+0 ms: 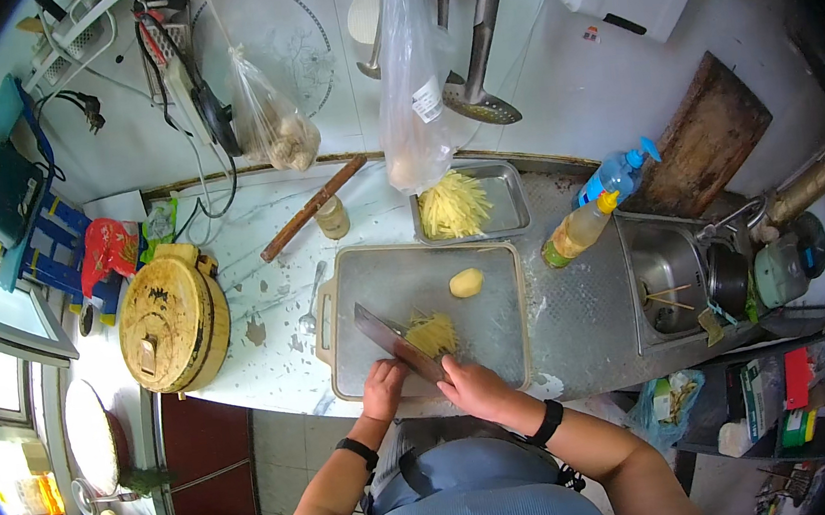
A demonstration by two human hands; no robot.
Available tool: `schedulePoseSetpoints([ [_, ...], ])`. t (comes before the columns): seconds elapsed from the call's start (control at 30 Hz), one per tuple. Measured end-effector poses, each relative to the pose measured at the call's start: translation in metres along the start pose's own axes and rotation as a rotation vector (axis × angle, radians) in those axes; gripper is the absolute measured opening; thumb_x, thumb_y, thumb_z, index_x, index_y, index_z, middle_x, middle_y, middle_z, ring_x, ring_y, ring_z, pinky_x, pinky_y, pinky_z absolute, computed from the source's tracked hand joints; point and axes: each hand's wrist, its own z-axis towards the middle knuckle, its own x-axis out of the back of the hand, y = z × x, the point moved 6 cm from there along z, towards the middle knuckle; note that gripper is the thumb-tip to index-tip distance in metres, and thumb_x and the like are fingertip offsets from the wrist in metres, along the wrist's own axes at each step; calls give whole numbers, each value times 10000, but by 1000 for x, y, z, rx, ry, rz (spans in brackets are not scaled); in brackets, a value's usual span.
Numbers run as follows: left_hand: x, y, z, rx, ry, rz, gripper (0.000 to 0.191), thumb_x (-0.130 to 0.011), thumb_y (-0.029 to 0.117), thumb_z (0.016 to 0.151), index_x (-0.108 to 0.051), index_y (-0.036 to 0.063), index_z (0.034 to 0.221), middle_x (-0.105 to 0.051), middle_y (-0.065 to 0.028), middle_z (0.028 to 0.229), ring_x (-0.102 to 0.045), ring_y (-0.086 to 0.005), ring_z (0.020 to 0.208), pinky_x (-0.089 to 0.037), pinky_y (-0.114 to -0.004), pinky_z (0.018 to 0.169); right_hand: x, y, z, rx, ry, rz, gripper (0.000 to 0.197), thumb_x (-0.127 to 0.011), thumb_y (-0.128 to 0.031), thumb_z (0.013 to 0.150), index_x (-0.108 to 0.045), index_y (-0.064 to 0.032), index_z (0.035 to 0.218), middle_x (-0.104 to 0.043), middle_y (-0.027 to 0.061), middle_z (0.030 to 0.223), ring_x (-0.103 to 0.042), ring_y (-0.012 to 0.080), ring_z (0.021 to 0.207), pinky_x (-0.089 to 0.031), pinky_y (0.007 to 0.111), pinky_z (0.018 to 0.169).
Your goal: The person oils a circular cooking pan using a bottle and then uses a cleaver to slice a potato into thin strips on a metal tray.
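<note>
My right hand [471, 387] grips the handle end of a kitchen knife [396, 342], its broad blade slanting up to the left over a grey cutting board [496, 339]. My left hand [385, 390] is at the board's near edge, its fingers bent against the lower side of the blade; whether it pinches the blade cannot be told. Shredded potato [433, 332] lies on the board right beside the blade. Farther back on the board rests a peeled potato [466, 283]. Behind the board, a steel tray [512, 198] holds a heap of potato strips [452, 206].
A wooden rolling pin [313, 207] and a small jar [333, 219] stand behind the board; a spoon [313, 298] lies left of it. A round yellow electric pan [171, 324] sits farther left. Two bottles [581, 228] [611, 175] and a sink [662, 261] are at right.
</note>
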Motion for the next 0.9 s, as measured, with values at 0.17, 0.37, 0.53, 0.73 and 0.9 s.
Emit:
schedulePoseSetpoints([
  [0.17,2,1,1,18,-4,-9,142,-607,-7,652,-565,61,770,-567,-89,811,-552,-285,777,-471,-354,663,-7,4,5,8,-24,-17,292,-539,-202,830,-402,19,964,-564,213,656,-553,405,607,-429,475,517],
  [0.37,-1,3,1,2,-35,32,199,-539,26,636,-583,66,825,-567,-62,831,-545,-251,806,-471,-324,713,-23,3,12,34,39,-71,305,-541,-210,831,-425,18,997,-579,191,656,-562,392,605,-440,465,517],
  [0.53,-3,3,3,23,-70,36,198,-541,29,649,-572,60,842,-564,-72,861,-534,-262,833,-461,-333,735,-13,3,9,-6,81,-57,305,-565,-225,815,-438,-8,988,-588,173,658,-570,384,610,-449,459,514],
  [0.73,-10,1,12,-5,-150,92,161,-552,36,694,-561,61,853,-545,-90,851,-517,-285,822,-456,-351,720,34,18,-4,99,78,-132,276,-561,-252,814,-455,-45,963,-596,149,659,-580,359,599,-462,453,512],
  [0.9,-6,-17,14,66,-190,82,142,-629,71,718,-559,46,839,-547,-111,840,-513,-309,815,-449,-384,689,73,42,-33,130,77,-367,236,-562,-253,797,-466,-64,901,-601,149,704,-591,345,603,-474,432,512],
])
